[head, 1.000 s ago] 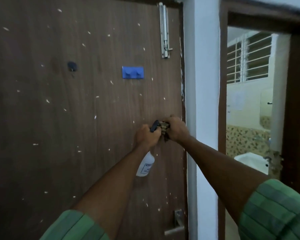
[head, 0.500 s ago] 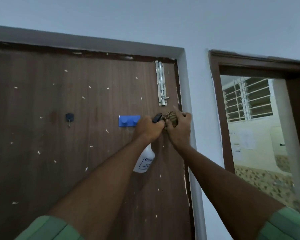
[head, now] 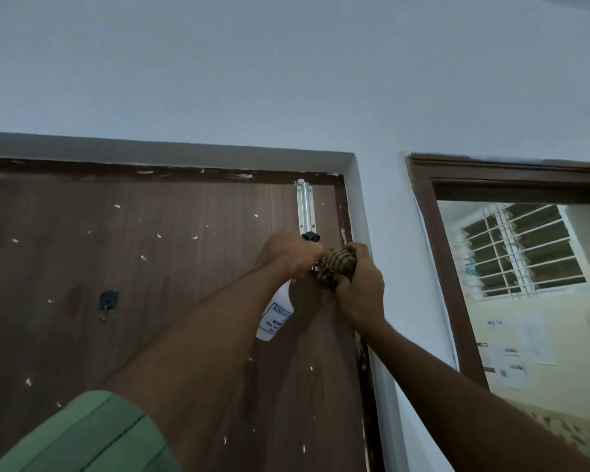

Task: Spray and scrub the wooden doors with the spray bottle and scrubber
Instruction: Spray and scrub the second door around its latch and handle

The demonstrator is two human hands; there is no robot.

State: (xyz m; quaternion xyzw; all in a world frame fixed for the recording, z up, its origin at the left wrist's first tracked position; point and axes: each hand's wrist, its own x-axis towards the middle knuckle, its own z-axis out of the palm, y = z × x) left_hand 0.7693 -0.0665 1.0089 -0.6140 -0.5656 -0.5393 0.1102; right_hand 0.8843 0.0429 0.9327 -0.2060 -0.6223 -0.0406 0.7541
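Note:
A dark brown wooden door [head: 171, 267], flecked with white paint spots, fills the left half of the view. My left hand [head: 288, 252] grips the neck of a white spray bottle [head: 276, 315] with a black nozzle, held up against the door near its right edge. My right hand [head: 360, 287] grips a striped brown scrubber [head: 336, 264] right beside the bottle's nozzle, near the door's upper right corner. Both hands are almost touching each other.
A silver slide bolt [head: 304, 209] is mounted just above my hands. A small dark hook [head: 108, 301] sticks to the door at the left. To the right, past a white wall strip [head: 389, 253], a brown-framed doorway [head: 433, 253] opens onto a room with a barred window.
Both hands have risen up the door, from mid-height to just under the slide bolt. The view has tilted upward; the blue hook plate is now hidden behind my left arm.

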